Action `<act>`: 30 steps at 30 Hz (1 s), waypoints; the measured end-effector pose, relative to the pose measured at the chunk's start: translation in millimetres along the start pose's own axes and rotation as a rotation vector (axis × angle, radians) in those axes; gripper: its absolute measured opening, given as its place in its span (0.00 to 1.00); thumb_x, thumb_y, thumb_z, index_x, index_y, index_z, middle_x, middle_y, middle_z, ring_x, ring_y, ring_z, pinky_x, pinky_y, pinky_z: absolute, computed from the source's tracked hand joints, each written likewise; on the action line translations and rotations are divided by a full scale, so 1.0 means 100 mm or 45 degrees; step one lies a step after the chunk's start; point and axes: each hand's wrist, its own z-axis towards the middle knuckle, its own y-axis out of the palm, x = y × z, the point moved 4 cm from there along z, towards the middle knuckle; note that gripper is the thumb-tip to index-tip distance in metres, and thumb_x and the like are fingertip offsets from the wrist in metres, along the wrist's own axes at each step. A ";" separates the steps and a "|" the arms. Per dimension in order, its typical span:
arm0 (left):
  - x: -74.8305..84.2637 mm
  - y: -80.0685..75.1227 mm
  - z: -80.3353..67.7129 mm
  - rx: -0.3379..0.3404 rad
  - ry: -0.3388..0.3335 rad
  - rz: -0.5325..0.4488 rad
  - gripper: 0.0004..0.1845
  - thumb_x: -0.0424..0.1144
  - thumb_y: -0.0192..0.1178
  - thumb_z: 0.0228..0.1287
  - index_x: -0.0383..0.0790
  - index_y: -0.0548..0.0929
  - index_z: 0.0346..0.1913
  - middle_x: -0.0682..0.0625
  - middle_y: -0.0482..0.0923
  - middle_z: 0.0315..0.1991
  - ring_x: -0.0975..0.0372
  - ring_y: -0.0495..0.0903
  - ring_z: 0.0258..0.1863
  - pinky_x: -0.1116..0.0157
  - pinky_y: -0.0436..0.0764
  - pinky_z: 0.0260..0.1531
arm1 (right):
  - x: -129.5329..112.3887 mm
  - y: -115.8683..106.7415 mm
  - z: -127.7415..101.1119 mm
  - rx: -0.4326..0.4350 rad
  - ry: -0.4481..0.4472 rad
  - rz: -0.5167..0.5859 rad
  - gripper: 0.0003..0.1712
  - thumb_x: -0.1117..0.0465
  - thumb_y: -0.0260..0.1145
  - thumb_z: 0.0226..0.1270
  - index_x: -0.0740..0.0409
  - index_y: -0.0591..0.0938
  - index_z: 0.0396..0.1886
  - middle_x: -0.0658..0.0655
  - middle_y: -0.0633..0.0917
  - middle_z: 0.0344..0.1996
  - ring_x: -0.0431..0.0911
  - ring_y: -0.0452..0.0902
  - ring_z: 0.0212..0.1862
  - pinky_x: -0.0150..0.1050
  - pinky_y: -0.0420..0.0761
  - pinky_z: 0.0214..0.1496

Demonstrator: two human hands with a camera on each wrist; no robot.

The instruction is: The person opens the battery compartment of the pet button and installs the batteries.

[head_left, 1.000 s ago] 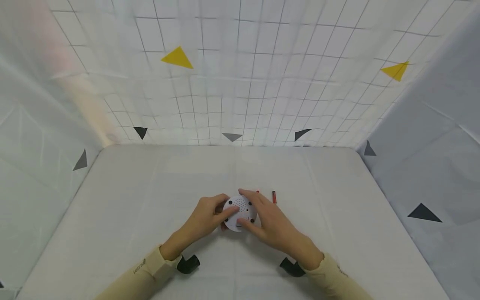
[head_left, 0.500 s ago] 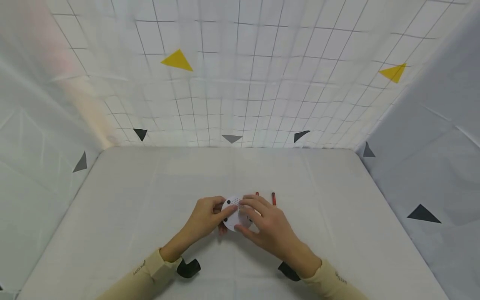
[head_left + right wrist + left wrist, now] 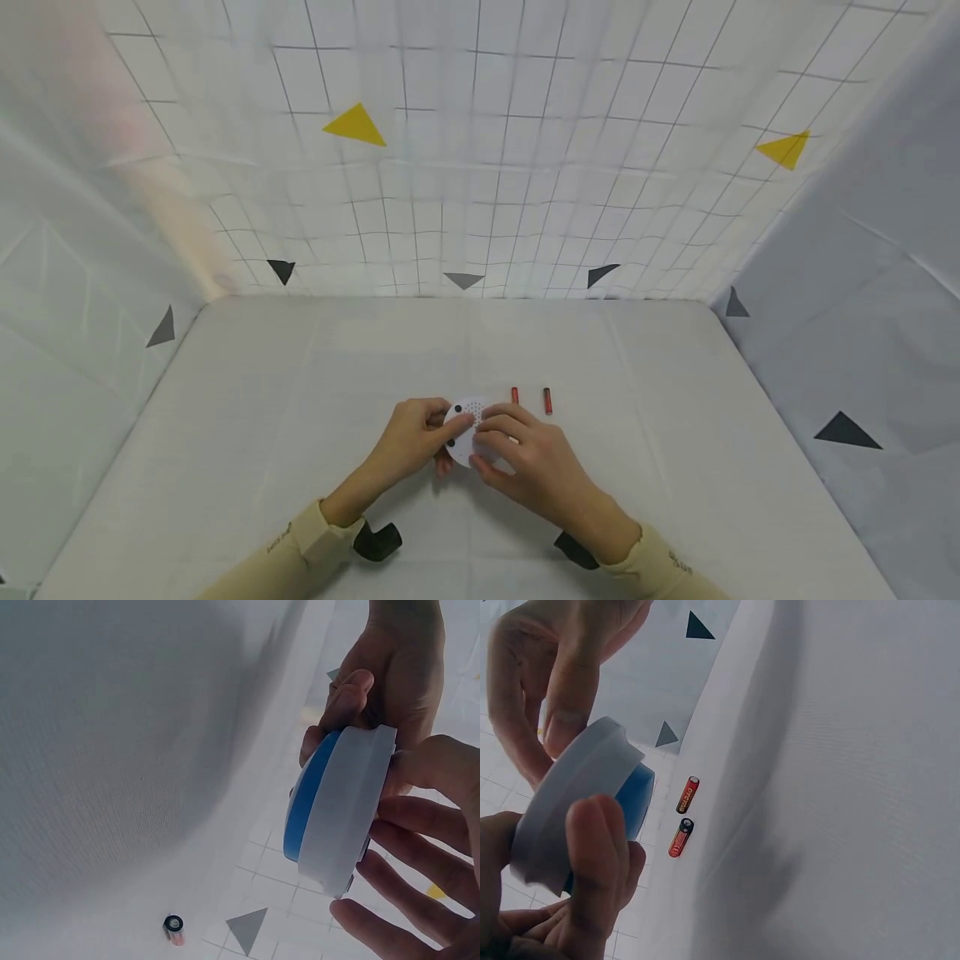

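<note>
Both hands hold a small round white device just above the tabletop, near its middle and close to the person. The left hand grips it from the left edge, thumb over the top face and fingers curled beneath; the right hand pinches it from the right, fingertips laid across the perforated white face with its black dots. In the right wrist view the device shows as a thick white disc with a blue layer on the side turned away from the head camera, held edge-on and clear of the cloth. Two red batteries lie just beyond the right hand, side by side but apart, untouched. The step in hand looks like working the device's back face, probably feeling for a cover, though no seam or hatch can be made out under the fingers. The next move would seem to call for a firm hold by the left hand while the right shifts its fingertips, keeping the disc from tipping out of the grip.
</note>
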 end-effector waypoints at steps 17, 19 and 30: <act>-0.01 0.02 -0.02 -0.015 -0.024 -0.018 0.20 0.52 0.67 0.74 0.37 0.83 0.33 0.50 0.82 0.14 0.59 0.82 0.11 0.66 0.78 0.14 | 0.02 0.04 -0.04 -0.028 0.012 0.065 0.13 0.63 0.83 0.54 0.53 0.89 0.38 0.48 0.89 0.41 0.44 0.84 0.51 0.34 0.87 0.50; 0.00 0.02 -0.02 -0.011 -0.020 -0.018 0.21 0.52 0.67 0.74 0.36 0.82 0.32 0.49 0.82 0.13 0.59 0.82 0.10 0.67 0.77 0.13 | 0.02 0.04 -0.03 -0.029 0.008 0.060 0.13 0.64 0.83 0.53 0.54 0.88 0.37 0.48 0.89 0.40 0.44 0.84 0.50 0.34 0.87 0.50; -0.03 0.04 -0.02 -0.001 -0.039 0.024 0.23 0.53 0.66 0.75 0.38 0.78 0.27 0.52 0.81 0.12 0.60 0.82 0.09 0.69 0.74 0.13 | 0.01 0.07 -0.05 -0.077 -0.003 0.024 0.12 0.65 0.80 0.52 0.55 0.87 0.36 0.48 0.87 0.40 0.44 0.84 0.50 0.32 0.87 0.49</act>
